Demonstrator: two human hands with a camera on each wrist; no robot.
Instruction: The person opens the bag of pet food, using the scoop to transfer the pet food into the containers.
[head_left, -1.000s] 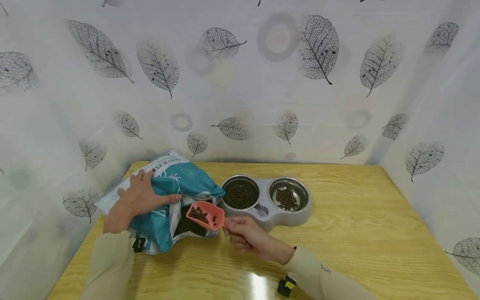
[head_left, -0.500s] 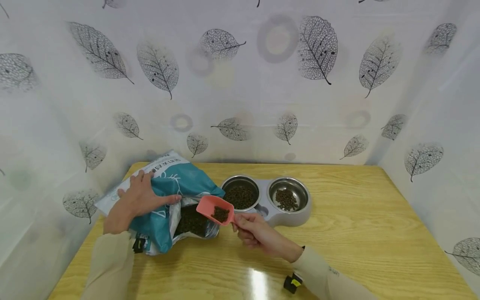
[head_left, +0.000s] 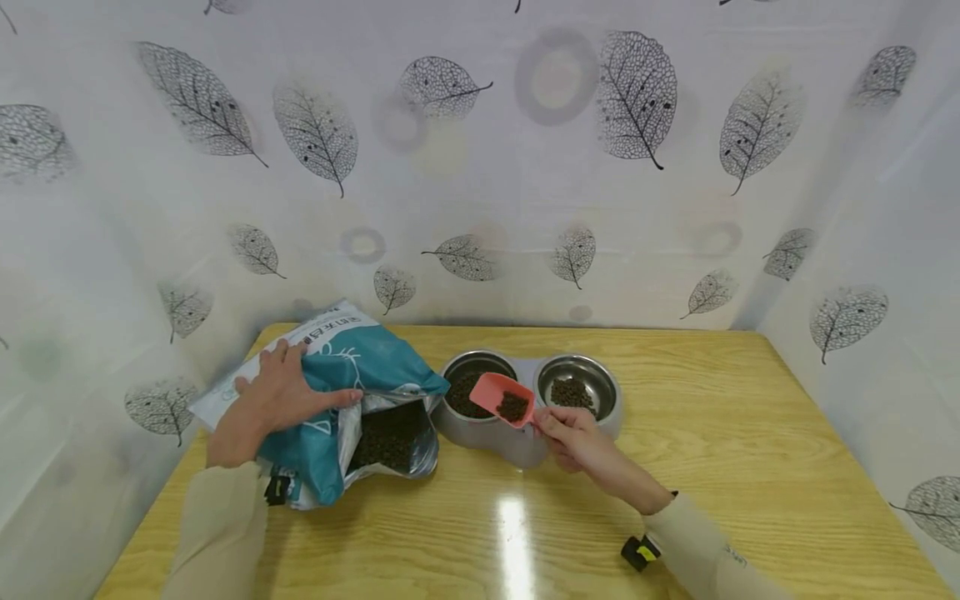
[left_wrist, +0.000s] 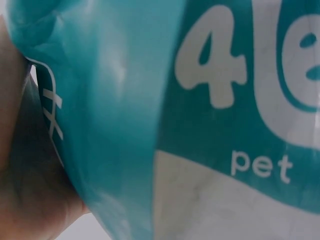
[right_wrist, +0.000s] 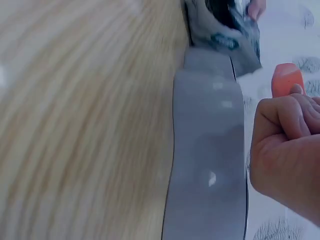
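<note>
My right hand [head_left: 581, 443] grips a coral-pink scoop [head_left: 487, 388] by its handle. A small heap of brown kibble lies in the scoop, which hangs over the inner edge of the left steel bowl [head_left: 480, 362] of a grey double pet feeder [head_left: 517, 454]. Kibble covers the left bowl's bottom; a smaller pile lies in the right bowl [head_left: 596, 379]. Teal and white, the pet food bag [head_left: 386, 358] lies on its side with its mouth towards the feeder and kibble inside. My left hand [head_left: 277, 404] rests on it, fingers spread and thumb along the mouth's upper edge.
Everything stands on a wood-grain table [head_left: 705, 450]. A pale curtain [head_left: 480, 175] with leaf prints closes off the back and both sides. In the right wrist view the feeder's grey side [right_wrist: 207, 150] runs close below my hand.
My right hand has drawn the scoop of kibble away from the bag's mouth, moving right to above the feeder. The left hand and the bag have stayed in place.
</note>
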